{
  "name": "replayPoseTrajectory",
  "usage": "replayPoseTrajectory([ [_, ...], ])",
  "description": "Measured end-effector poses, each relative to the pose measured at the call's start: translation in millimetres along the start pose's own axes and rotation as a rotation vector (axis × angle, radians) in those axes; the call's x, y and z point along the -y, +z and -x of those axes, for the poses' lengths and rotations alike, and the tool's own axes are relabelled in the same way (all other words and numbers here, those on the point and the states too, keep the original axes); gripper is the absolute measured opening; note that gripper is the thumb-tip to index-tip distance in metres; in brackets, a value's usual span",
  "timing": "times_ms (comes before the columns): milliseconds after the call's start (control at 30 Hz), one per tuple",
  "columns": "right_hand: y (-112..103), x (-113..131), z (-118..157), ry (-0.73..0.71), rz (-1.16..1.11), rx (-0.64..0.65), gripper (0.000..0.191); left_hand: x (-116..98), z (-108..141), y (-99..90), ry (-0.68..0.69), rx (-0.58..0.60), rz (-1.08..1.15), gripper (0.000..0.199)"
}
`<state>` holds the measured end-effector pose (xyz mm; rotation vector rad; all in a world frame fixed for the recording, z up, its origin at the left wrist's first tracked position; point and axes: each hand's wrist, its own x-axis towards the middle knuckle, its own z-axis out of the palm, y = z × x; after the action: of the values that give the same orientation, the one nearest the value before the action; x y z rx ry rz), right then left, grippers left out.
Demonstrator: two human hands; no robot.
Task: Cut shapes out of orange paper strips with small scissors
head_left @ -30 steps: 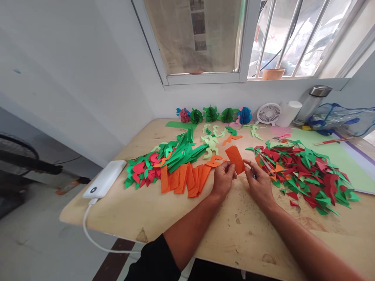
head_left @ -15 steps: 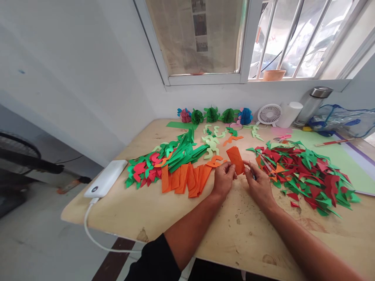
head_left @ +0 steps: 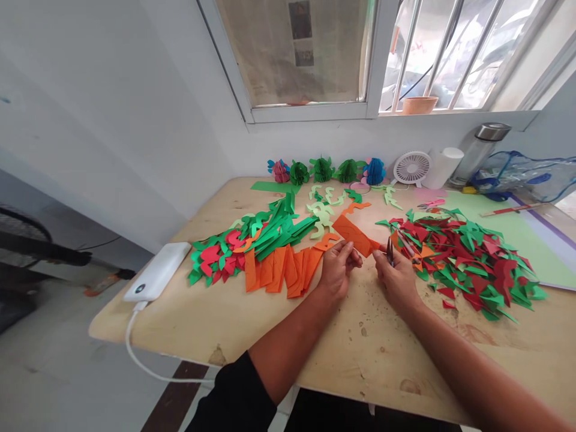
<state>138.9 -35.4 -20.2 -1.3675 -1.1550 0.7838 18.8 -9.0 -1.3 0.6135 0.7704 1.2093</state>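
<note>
My left hand (head_left: 337,267) pinches the lower edge of a folded orange paper (head_left: 353,234) near the middle of the table. Closed round a pair of small scissors (head_left: 390,253), my right hand (head_left: 396,273) also touches the paper's right end with its fingertips. Folded orange strips (head_left: 274,270) lie fanned out left of my left hand. Behind them are green strips (head_left: 288,231) and red and green cut shapes (head_left: 216,258). Pale green cut shapes (head_left: 321,216) lie beyond the paper. A heap of red and green scraps (head_left: 468,258) spreads right of my right hand.
A white power bank (head_left: 157,273) with a cable sits at the table's left edge. Paper ornaments (head_left: 323,170), a small white fan (head_left: 411,168), a white cylinder (head_left: 444,168) and a bottle (head_left: 479,156) stand along the wall. Pink scissors (head_left: 432,204) lie behind the scraps.
The orange paper has turned from nearly upright to slanting, its top end now further left. The view has shifted slightly. Both hands keep hold of their things.
</note>
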Motion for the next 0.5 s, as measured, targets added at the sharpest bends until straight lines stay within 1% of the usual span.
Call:
replayPoseTrajectory([
  [100,1.9,3.2,2.3,0.097,-0.102,0.050,0.037,0.8,0.7,-0.4,-0.016,0.012,0.032,0.027],
  [200,2.7,6.3,3.4,0.141,-0.104,0.044,0.034,1.8,1.3,-0.3,-0.020,0.024,0.050,0.026],
  [267,2.8,7.3,3.3,0.139,-0.088,0.025,0.033,2.5,2.0,0.1,-0.021,0.033,0.054,0.025],
  [367,2.2,8.5,2.6,0.090,-0.051,-0.002,0.032,3.1,3.5,1.4,-0.032,0.041,0.047,0.025],
  [500,1.0,10.9,2.5,0.062,-0.001,-0.021,0.032,2.3,6.0,4.1,-0.012,0.028,-0.028,0.026],
])
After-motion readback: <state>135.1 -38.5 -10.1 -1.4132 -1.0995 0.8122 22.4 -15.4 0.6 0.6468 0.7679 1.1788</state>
